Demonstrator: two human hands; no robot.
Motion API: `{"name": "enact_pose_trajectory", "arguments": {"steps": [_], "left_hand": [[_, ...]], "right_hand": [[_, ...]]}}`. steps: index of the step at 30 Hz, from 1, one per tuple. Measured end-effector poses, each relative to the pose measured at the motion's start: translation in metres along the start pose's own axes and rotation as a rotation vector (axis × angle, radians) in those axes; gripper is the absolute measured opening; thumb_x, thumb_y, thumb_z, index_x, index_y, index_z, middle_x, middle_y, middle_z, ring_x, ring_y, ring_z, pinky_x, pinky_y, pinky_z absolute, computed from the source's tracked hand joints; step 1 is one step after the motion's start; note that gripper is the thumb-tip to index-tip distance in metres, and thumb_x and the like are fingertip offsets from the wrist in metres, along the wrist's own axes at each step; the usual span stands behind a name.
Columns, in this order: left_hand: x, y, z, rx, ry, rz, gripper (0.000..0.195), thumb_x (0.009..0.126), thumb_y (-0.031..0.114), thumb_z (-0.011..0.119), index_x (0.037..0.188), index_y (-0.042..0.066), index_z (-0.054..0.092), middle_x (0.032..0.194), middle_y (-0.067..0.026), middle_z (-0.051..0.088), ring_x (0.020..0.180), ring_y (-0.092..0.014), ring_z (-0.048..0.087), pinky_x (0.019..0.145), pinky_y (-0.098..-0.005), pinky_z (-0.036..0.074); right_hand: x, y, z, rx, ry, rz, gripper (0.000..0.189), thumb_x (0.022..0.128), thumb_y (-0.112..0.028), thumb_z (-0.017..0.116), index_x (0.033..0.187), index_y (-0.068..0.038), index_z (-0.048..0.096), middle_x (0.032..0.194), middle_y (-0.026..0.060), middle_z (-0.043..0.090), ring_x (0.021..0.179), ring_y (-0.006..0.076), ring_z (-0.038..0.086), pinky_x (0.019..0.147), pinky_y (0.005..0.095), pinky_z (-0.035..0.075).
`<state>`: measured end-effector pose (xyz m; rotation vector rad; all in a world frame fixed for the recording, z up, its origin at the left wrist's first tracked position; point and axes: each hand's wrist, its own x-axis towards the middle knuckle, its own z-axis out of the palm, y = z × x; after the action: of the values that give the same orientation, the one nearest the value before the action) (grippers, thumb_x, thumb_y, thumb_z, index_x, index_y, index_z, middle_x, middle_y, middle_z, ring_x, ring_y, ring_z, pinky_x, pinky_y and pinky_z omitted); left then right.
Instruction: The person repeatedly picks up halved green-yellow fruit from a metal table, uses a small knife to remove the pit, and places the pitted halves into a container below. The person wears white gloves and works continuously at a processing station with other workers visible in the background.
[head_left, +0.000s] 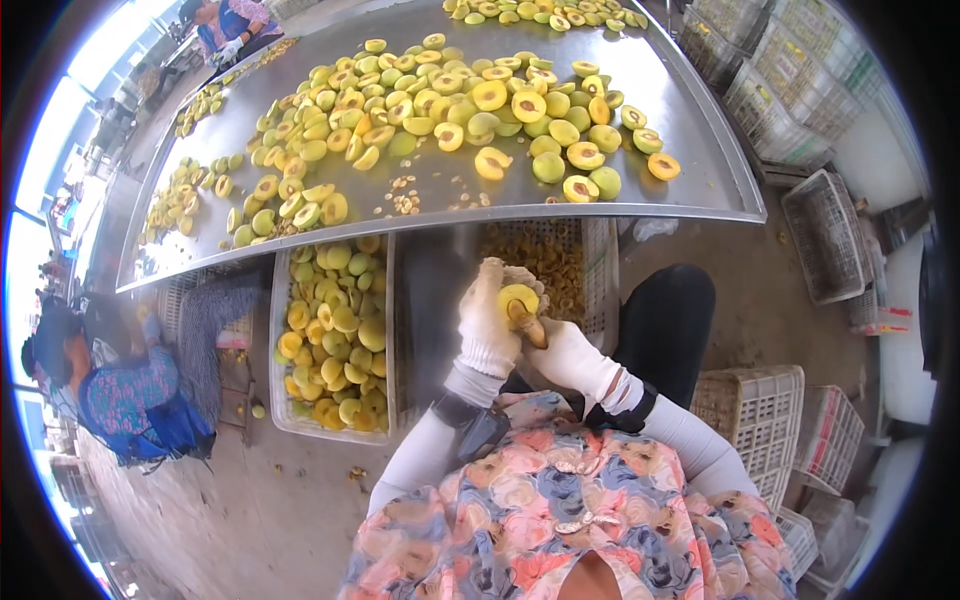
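My left hand (487, 322), in a white knit glove, holds a yellow stone-fruit half (517, 298) with its cut face turned up. In my right hand (570, 356), gloved as well, is a short pitting tool (531, 330) with a brown handle. Its end meets the middle of the cut face; the tip itself is hidden. Both hands are in front of my lap, over the near side of a plastic crate (600, 300) holding brown pits and scraps (555, 262). Left of my hands, another crate (390, 337) is full of yellow-green fruit halves (337, 337).
A metal table (630, 180) with a raised rim carries many fruit halves (420, 97) and small loose pits (405, 199). One co-worker (142, 382) sits at the left; another person (232, 30) works beyond. Stacked crates (795, 75) stand right, more crates (750, 420) beside me.
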<state>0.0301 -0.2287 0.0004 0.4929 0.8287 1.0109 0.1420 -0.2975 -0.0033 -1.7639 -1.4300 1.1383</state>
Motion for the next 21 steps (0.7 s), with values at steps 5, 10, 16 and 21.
{"name": "enact_pose_trajectory", "arguments": {"steps": [5, 10, 16, 21], "left_hand": [[-0.002, -0.008, -0.002, 0.060, -0.010, -0.077, 0.051, 0.104, 0.045, 0.049, 0.100, -0.003, 0.065, 0.090, -0.0182, 0.070, 0.075, -0.029, 0.070, 0.062, -0.0381, 0.058], [-0.002, -0.014, -0.001, 0.104, -0.046, -0.119, 0.055, 0.103, 0.047, 0.051, 0.085, -0.003, 0.065, 0.079, -0.0180, 0.069, 0.063, -0.027, 0.067, 0.055, -0.0350, 0.056], [-0.001, -0.015, -0.004, -0.004, -0.267, -0.323, 0.053, 0.104, 0.047, 0.053, 0.083, 0.000, 0.063, 0.078, -0.0159, 0.067, 0.070, -0.028, 0.067, 0.066, -0.0399, 0.056], [0.010, 0.004, -0.021, 0.088, -0.212, 0.079, 0.047, 0.104, 0.043, 0.055, 0.088, 0.002, 0.070, 0.079, -0.0099, 0.071, 0.067, -0.020, 0.067, 0.068, -0.0331, 0.057]], "right_hand": [[-0.007, 0.006, -0.006, 0.046, -0.076, -0.005, 0.024, 0.089, -0.021, 0.070, 0.102, -0.001, 0.069, 0.090, 0.0199, 0.073, 0.084, 0.0304, 0.072, 0.078, 0.0397, 0.055], [-0.006, 0.020, -0.011, 0.188, -0.337, 0.046, 0.032, 0.092, -0.019, 0.066, 0.121, -0.006, 0.067, 0.107, 0.0093, 0.073, 0.099, 0.0208, 0.069, 0.087, 0.0336, 0.055], [-0.009, 0.037, -0.033, 0.589, -0.732, 0.364, 0.023, 0.093, -0.018, 0.067, 0.113, -0.008, 0.065, 0.100, -0.0029, 0.065, 0.084, 0.0085, 0.060, 0.069, 0.0246, 0.049], [-0.006, 0.055, -0.048, 1.221, -0.629, 0.602, 0.014, 0.094, -0.015, 0.063, 0.087, -0.004, 0.056, 0.057, -0.0048, 0.041, 0.043, 0.0051, 0.035, 0.038, 0.0232, 0.026]]}}
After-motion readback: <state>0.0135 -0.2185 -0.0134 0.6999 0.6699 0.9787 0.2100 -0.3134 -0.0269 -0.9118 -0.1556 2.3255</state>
